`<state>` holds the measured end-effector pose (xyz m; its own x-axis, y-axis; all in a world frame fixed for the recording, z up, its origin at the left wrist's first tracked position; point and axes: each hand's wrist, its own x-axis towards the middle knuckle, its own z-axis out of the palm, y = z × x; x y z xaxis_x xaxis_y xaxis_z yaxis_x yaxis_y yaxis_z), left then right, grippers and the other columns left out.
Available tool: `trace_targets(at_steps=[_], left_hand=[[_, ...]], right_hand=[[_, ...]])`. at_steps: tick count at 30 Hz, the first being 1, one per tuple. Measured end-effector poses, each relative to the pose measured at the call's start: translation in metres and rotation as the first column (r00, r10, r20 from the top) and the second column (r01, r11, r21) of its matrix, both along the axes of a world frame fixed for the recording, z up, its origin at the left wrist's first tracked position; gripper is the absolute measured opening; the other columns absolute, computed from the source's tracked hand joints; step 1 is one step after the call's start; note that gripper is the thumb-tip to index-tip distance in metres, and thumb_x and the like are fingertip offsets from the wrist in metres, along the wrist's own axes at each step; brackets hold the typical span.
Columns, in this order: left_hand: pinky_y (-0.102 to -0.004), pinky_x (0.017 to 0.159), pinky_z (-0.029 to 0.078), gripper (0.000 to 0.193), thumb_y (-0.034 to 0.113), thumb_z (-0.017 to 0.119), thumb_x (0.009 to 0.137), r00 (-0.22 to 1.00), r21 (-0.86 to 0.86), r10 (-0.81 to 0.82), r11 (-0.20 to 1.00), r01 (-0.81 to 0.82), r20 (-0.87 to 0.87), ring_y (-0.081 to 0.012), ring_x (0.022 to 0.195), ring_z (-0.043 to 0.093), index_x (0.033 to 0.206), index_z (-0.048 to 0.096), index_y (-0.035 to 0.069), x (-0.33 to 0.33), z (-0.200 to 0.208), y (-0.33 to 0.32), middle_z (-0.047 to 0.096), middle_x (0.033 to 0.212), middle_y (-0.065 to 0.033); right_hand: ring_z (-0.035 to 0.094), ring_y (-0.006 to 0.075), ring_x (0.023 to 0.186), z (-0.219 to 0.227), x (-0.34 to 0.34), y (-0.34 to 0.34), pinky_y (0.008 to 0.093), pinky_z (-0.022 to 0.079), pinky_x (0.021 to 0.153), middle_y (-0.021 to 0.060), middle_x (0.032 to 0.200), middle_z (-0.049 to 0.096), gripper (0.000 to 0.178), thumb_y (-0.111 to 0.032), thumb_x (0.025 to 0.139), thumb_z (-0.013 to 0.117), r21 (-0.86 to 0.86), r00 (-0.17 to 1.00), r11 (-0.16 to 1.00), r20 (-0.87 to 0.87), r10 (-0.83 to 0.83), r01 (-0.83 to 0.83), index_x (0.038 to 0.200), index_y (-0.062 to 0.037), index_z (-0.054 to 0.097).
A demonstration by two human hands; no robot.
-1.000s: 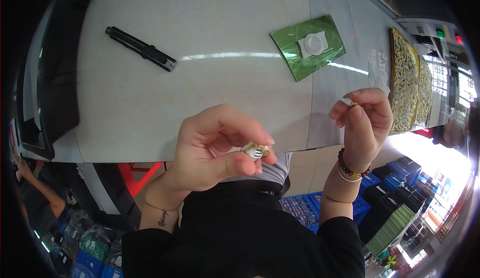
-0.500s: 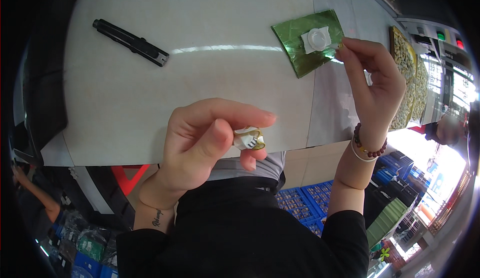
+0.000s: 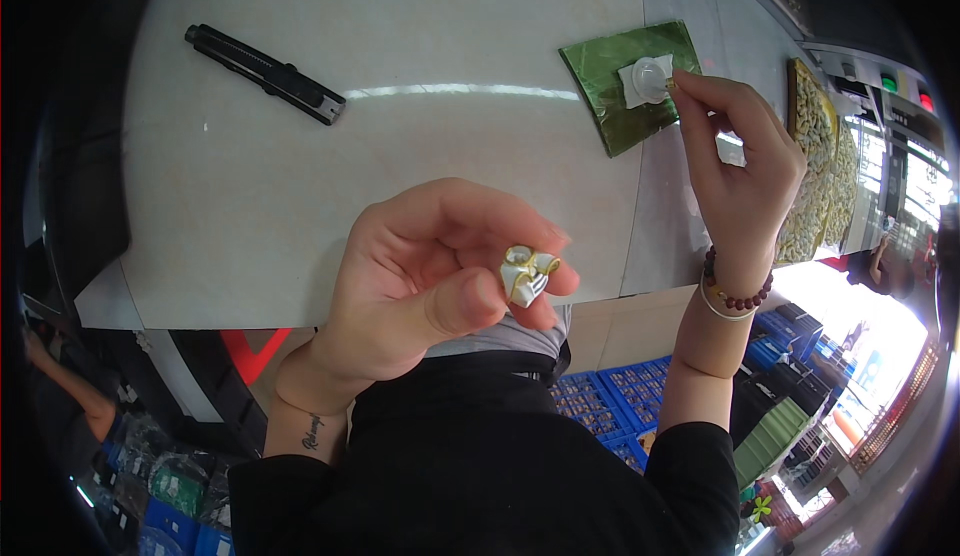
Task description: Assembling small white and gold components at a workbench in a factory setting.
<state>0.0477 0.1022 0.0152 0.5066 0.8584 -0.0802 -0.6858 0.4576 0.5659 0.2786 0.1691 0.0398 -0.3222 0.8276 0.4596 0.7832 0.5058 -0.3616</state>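
My left hand (image 3: 400, 266), raised over the near edge of the table, pinches a small white-and-gold ornament (image 3: 527, 276) with dark stripes between thumb and fingers. A round hollow on the ornament faces up. At the right, my right hand (image 3: 745, 151) is closed in a pinch beside a small clear round dish (image 3: 648, 74). Something tiny and yellowish shows at its fingertips, by the dish's rim; its kind cannot be made out. Under the dish lies a white scrap, on a shiny green square pad (image 3: 625, 131).
A black utility knife (image 3: 265, 74) lies at the far left of the pale table (image 3: 420, 16). Boards covered with small pale pieces (image 3: 810, 146) stand at the right edge. Blue crates (image 3: 590, 406) are below, beyond the near edge. Another person's arm (image 3: 75, 386) shows at lower left.
My left hand has turned the ornament so its round hollow shows, and shifted slightly right. My right fingertips have come nearer the dish's rim. The view has shifted a little.
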Motion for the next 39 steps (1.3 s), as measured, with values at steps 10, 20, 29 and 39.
trace_targets(at_steps=[10, 20, 29, 39], left_hand=[[-0.0248, 0.069, 0.051, 0.034, 0.018, 0.062, 0.08, 0.997, -0.047, -0.067, 0.997, 0.068, 0.029, -0.0127, 0.073, 0.06, 0.104, 0.052, -0.004, -0.001, 0.005, 0.003, 0.061, 0.085, -0.0125], [-0.025, 0.068, 0.051, 0.029, 0.015, 0.061, 0.081, 0.997, -0.063, -0.054, 0.996, 0.057, 0.05, -0.0135, 0.078, 0.06, 0.102, 0.053, -0.004, -0.001, 0.005, 0.002, 0.061, 0.086, -0.0105], [-0.0231, 0.067, 0.05, 0.028, 0.013, 0.062, 0.08, 0.994, -0.087, -0.07, 0.993, 0.077, 0.079, -0.0128, 0.078, 0.06, 0.101, 0.054, -0.004, -0.002, 0.005, 0.002, 0.061, 0.087, -0.0101], [-0.0219, 0.068, 0.049, 0.023, 0.006, 0.062, 0.078, 0.991, -0.111, -0.046, 0.992, 0.06, 0.126, -0.0109, 0.077, 0.059, 0.097, 0.054, -0.004, -0.001, 0.003, 0.0, 0.061, 0.086, -0.0099]], right_hand=[[0.058, 0.0191, 0.063, 0.032, -0.023, -0.041, 0.023, 0.046, 0.054, 0.0128, 0.074, 0.059, 0.02, 0.007, 0.075, 0.055, -0.058, 0.907, 0.959, -0.346, 0.24, -0.276, 0.095, 0.003, 0.056], [0.061, 0.0177, 0.06, 0.034, -0.068, -0.063, 0.022, 0.046, 0.047, 0.0085, 0.073, 0.06, 0.026, -0.003, 0.066, 0.07, -0.115, 0.907, 0.979, -0.408, 0.105, -0.165, 0.085, -0.0093, 0.053], [0.061, 0.0173, 0.06, 0.036, -0.067, -0.063, 0.022, 0.046, 0.047, 0.0083, 0.072, 0.06, 0.022, -0.005, 0.069, 0.068, -0.121, 0.913, 0.982, -0.399, 0.087, -0.147, 0.085, -0.0093, 0.054], [0.058, 0.0173, 0.055, 0.031, -0.07, -0.062, 0.022, 0.043, 0.044, 0.0071, 0.067, 0.058, 0.021, -0.002, 0.066, 0.069, -0.109, 0.901, 0.976, -0.416, 0.127, -0.188, 0.079, -0.008, 0.054]])
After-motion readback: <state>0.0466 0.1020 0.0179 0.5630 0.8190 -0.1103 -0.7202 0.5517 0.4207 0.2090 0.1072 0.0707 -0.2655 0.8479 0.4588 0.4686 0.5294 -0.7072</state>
